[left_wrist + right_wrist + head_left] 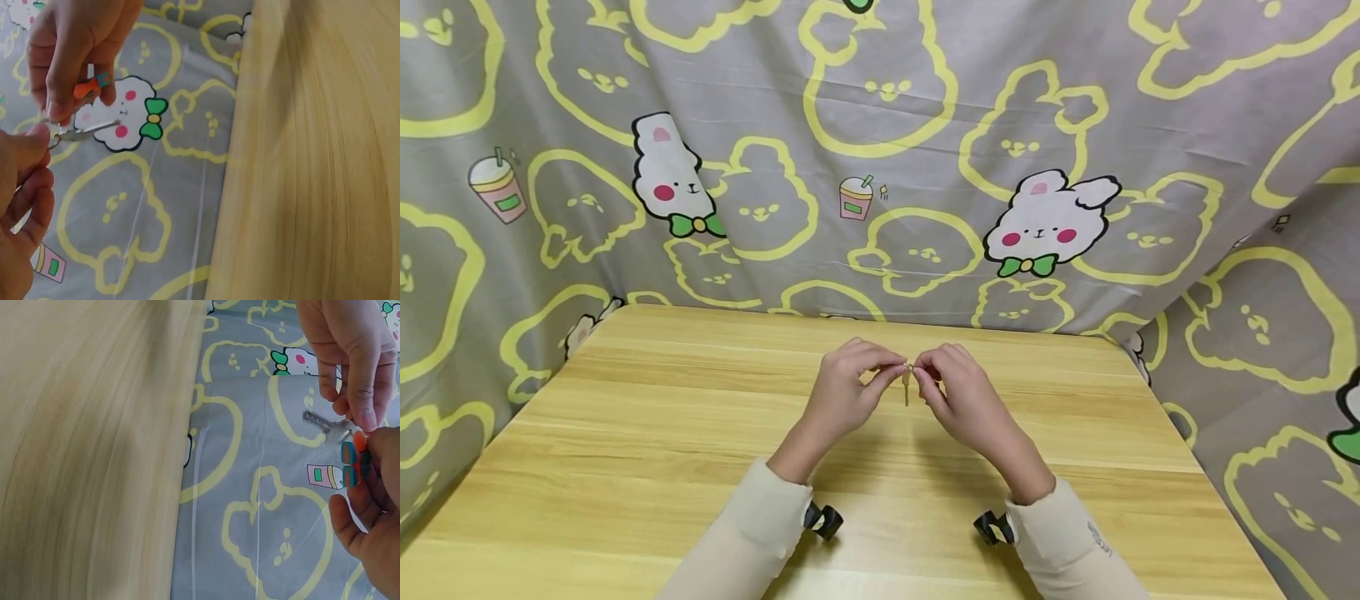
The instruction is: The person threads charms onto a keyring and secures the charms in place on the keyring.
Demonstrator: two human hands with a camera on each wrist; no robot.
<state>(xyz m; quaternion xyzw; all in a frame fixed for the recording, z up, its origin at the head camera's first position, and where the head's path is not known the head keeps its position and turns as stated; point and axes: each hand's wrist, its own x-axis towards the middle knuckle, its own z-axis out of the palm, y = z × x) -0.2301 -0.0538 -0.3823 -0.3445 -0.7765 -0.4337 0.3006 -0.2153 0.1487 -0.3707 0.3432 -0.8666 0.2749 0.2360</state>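
Note:
Above the table, my left hand (847,382) and right hand (964,393) meet fingertip to fingertip. Between them is a small metal key ring (55,139), pinched from one side by the left thumb and fingers and from the other by the right. A metal key (907,390) hangs from it, blade pointing down in the head view. A small orange and teal charm (349,465) shows under the right hand's fingers; its exact kind cannot be made out. Fingertips hide part of the ring.
A wood-grain table (700,433) lies below the hands. Behind it and at its sides hangs a grey curtain (760,100) with yellow outlines and rabbit prints. Black wrist mounts (827,522) stick out from both sleeves.

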